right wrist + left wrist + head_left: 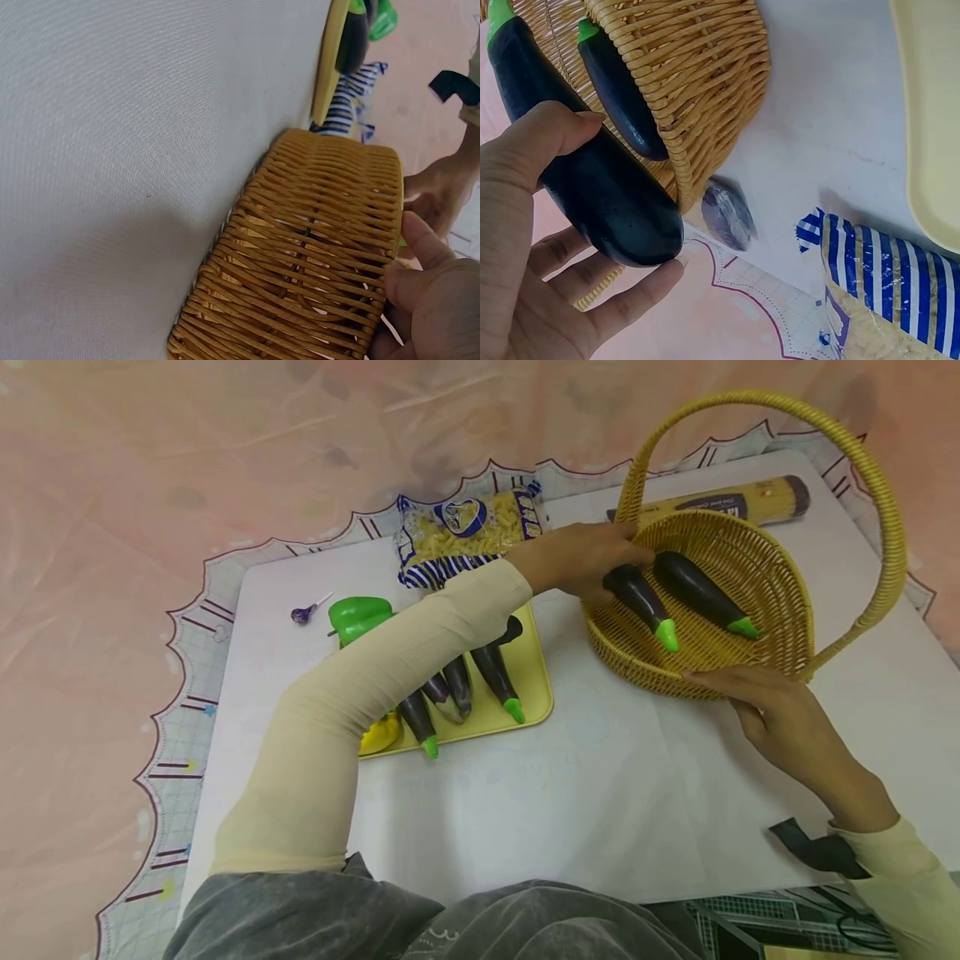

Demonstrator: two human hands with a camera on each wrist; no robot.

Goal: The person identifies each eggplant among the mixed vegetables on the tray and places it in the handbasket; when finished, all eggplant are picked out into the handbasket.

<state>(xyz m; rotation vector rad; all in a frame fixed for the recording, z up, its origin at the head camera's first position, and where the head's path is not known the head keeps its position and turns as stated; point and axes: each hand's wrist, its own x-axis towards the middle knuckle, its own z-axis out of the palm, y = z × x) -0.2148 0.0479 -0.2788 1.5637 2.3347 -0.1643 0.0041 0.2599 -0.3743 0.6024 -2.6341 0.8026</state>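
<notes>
My left hand (581, 560) grips a dark eggplant (615, 202) with a green stem end, thumb across it and fingers beneath. This eggplant slants over the left rim of a wicker basket (626, 668). Another eggplant (701, 592) lies inside the basket. At the near rim, my right hand (783, 718) holds the basket's edge, with the thumb on the woven outer wall in the right wrist view. Left of the basket, a pale yellow tray (536, 685) bears several more eggplants, a yellow pepper (381, 735) and a green pepper (360, 617), partly hidden by my left sleeve.
A bag of pasta (480, 527) lies behind the tray. Behind the basket is a long yellow pack (772, 500) with a dark end. A small wrapped lollipop (302, 614) lies at the table's left. The basket's tall handle (892, 527) arches up on the right.
</notes>
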